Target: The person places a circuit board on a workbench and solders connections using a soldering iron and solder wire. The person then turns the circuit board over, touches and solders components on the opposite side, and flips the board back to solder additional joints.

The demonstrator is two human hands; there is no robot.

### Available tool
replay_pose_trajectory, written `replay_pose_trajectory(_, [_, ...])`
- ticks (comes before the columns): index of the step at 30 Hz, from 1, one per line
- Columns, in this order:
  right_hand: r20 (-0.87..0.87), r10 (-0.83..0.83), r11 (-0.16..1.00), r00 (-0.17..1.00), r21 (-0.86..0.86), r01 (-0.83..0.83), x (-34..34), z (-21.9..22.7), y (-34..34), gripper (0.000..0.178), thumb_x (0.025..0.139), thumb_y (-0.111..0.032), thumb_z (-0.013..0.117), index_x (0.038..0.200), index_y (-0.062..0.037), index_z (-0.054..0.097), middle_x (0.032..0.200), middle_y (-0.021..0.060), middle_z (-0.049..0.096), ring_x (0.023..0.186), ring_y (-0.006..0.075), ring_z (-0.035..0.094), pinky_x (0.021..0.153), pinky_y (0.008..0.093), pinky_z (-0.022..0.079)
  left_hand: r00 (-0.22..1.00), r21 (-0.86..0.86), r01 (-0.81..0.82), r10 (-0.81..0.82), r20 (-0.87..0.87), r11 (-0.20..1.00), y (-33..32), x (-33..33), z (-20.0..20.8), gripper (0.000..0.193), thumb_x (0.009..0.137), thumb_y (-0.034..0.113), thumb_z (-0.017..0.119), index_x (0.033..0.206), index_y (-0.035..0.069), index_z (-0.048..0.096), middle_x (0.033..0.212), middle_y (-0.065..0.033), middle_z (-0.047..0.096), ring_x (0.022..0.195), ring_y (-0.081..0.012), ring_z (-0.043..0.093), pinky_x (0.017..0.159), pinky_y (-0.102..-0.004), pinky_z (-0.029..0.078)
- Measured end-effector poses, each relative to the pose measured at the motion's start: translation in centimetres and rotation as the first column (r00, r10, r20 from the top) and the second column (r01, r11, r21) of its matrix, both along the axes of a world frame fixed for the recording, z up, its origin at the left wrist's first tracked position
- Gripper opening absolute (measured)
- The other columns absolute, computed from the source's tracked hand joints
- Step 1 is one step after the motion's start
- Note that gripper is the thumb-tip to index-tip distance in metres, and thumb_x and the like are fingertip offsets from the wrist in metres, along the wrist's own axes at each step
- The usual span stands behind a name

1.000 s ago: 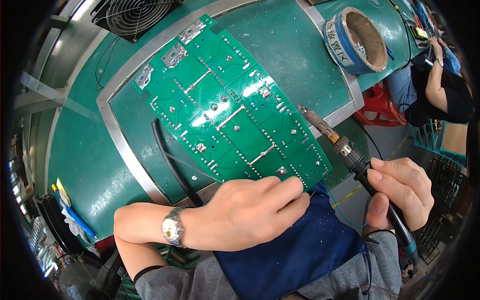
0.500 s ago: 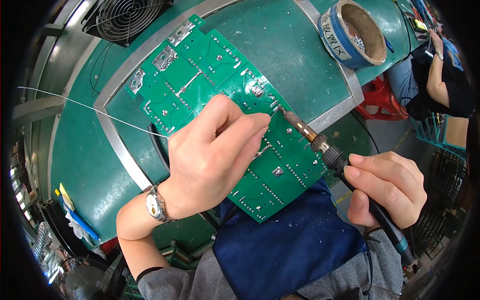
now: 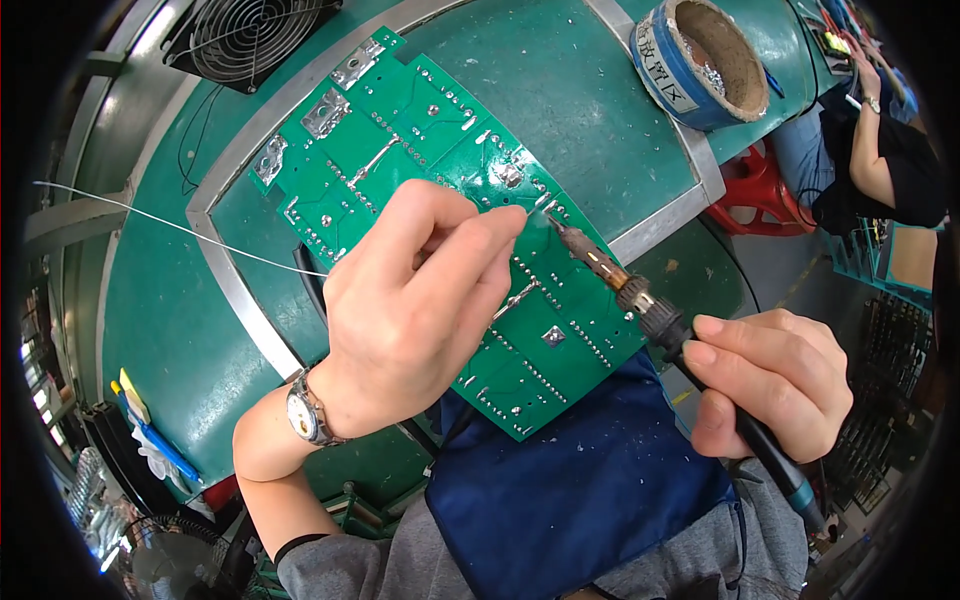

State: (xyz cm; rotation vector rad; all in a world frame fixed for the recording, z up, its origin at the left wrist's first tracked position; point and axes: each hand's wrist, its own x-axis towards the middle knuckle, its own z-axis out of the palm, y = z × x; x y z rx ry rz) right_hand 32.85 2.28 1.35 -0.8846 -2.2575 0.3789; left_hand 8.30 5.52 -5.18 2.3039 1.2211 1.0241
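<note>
1 PCB (image 3: 548, 300), 1 sldr iron (image 3: 652, 315), 1 wire (image 3: 190, 231)

green circuit board (image 3: 470, 160), solder side up, lying slantwise, far end to left, near corner past tabletop (image 3: 560, 100) edge; rows of silvery joints, long solder-coated strips, three metal tabs at far end. soldering iron (image 3: 652, 312): black handle, browned metal barrel, slanting up-left, tip at joints along board's right edge, contact unclear. solder wire (image 3: 187, 224): thin, silvery, one end pinched near tip, rest trailing left in shallow curve.
</note>
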Motion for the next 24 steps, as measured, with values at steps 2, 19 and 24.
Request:
replay_pose_trajectory(2, [0.003,-0.016,1.000,1.000,-0.017,0.016,0.5,0.6,-0.3,0.015,0.077,-0.005,0.072,0.085,0.0070,0.072,0.075,0.0169,0.068,0.055,0.0209,0.067,0.047,0.0249,0.055,1.000,-0.019,-0.008,0.008,0.012,1.000,-0.2,0.2,0.1,0.027,0.073,-0.006,0.075,0.098,0.006,0.073,0.083,-0.0046,0.056,0.062,-0.0127,0.056,0.051,-0.0259,0.044])
replay_pose_trajectory(19, [0.066,-0.027,1.000,0.997,0.001,0.027,0.7,0.4,-1.2,0.014,0.077,-0.007,0.073,0.082,0.0061,0.072,0.075,0.0152,0.068,0.056,0.0200,0.067,0.046,0.0238,0.055,0.984,-0.039,0.166,-0.168,-0.055,0.985,-0.8,0.4,-0.8,0.039,0.070,-0.008,0.075,0.106,0.007,0.074,0.083,-0.0042,0.053,0.062,-0.0141,0.053,0.051,-0.0268,0.042])
replay_pose_trajectory(24, [0.069,-0.031,0.996,0.997,0.082,0.025,0.3,0.2,-1.5,0.015,0.080,-0.008,0.072,0.082,0.0063,0.072,0.075,0.0155,0.068,0.055,0.0195,0.066,0.045,0.0237,0.055,0.982,-0.030,0.172,-0.174,-0.068,0.985,-0.8,0.5,-0.5,0.038,0.070,-0.007,0.075,0.106,0.005,0.073,0.083,-0.0047,0.054,0.062,-0.0148,0.054,0.051,-0.0266,0.043])
